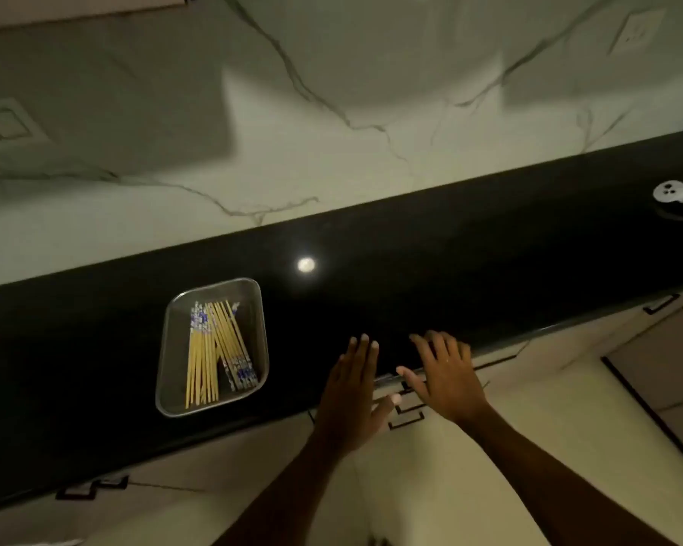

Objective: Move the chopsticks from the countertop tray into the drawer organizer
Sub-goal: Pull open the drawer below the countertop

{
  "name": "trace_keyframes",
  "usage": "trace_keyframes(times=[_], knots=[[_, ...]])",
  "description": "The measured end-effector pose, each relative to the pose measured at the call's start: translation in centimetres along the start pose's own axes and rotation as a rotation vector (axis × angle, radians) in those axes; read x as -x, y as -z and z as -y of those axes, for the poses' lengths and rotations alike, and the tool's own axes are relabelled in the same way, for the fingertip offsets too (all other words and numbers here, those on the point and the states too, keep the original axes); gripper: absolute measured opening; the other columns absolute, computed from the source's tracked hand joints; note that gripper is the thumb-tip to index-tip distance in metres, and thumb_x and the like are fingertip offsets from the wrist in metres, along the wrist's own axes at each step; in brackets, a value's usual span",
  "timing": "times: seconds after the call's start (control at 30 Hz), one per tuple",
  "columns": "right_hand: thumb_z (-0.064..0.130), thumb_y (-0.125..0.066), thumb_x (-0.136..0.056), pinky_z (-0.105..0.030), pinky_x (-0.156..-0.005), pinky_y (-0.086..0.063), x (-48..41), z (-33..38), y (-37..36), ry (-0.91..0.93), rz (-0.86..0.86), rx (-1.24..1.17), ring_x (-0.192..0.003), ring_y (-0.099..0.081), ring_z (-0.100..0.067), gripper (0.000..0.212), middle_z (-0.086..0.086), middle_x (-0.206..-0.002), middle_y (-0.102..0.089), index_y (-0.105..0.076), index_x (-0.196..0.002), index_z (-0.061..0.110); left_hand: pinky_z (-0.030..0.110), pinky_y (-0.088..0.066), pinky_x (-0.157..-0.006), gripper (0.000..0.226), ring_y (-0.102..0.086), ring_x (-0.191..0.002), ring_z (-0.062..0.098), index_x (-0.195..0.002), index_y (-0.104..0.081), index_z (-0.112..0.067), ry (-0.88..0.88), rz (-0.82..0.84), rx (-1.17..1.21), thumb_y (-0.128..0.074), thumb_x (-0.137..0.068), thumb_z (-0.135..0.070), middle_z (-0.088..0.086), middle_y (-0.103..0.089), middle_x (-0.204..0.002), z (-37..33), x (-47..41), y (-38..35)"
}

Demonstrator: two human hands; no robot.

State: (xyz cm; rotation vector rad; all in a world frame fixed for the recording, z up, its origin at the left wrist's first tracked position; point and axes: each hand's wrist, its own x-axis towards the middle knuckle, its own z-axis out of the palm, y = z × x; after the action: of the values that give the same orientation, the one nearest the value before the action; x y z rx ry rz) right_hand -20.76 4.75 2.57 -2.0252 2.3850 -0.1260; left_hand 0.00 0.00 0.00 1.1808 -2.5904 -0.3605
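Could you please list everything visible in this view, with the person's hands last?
countertop: one, black, across the middle
tray: one, silvery, on the countertop left of the hands
chopsticks: a bundle, yellow with blue-white ends, lying in the tray
controller: one, white, countertop's far right
wall: one, white marble, behind the countertop
cabinet handles: several, dark, on cream fronts below
left hand: one, open, over the countertop edge
right hand: one, open, beside it

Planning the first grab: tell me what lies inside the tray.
Chopsticks lie in the tray: two loose bundles, yellow shafts with blue-patterned ends. Anything beneath them is hidden.
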Motion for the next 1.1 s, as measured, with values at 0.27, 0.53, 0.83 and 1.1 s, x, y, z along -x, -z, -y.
trace_keyframes(times=[0.27, 0.53, 0.83, 1.1], knots=[[0.052, -0.032, -0.099, -0.037, -0.100, -0.042, 4.5, -1.4, -7.4, -0.015, 0.422, -0.010, -0.126, -0.049, -0.024, 0.055, -0.007, -0.139, -0.052, -0.052, -0.135, 0.016, 0.041, -0.029, -0.121, 0.077, -0.019, -0.154, 0.023, -0.160, -0.019, -0.018, -0.022, 0.269, -0.003, -0.030, -0.100, -0.065, 0.003, -0.020, -0.167, -3.4, 3.4, -6.2], [0.051, -0.045, -0.100, -0.053, -0.123, -0.018, -0.1, -1.1, -9.5, -0.052, 0.646, -0.070, -0.155, -0.004, -0.029, 0.078, -0.008, -0.168, -0.008, -0.010, -0.160, 0.015, 0.039, -0.033, -0.119, 0.078, -0.026, -0.152, 0.024, -0.158, -0.025, -0.013, 0.076, 0.336, -0.014, -0.024, -0.100, -0.065, 0.007, -0.027, -0.164, -2.8, 4.1, -7.8], [0.037, -0.046, -0.102, -0.053, -0.121, -0.024, -1.0, -0.4, -10.6, -0.082, 0.699, -0.061, -0.152, -0.018, -0.030, 0.064, -0.009, -0.164, -0.021, -0.022, -0.156, 0.013, 0.040, -0.031, -0.120, 0.076, -0.021, -0.153, 0.025, -0.159, -0.016, -0.014, 0.164, 0.320, -0.030, -0.043, -0.099, -0.053, 0.007, -0.021, -0.166, -1.6, 5.0, -8.0], [0.030, -0.040, -0.104, -0.043, -0.106, -0.046, 5.6, -0.6, -10.7, -0.174, 0.637, -0.112, -0.133, -0.048, -0.027, 0.039, -0.008, -0.143, -0.052, -0.053, -0.137, 0.014, 0.042, -0.035, -0.119, 0.064, -0.029, -0.150, 0.026, -0.157, -0.028, -0.011, 0.140, 0.263, -0.008, -0.042, -0.102, -0.039, 0.009, -0.033, -0.161, -1.8, 5.4, -7.1]])
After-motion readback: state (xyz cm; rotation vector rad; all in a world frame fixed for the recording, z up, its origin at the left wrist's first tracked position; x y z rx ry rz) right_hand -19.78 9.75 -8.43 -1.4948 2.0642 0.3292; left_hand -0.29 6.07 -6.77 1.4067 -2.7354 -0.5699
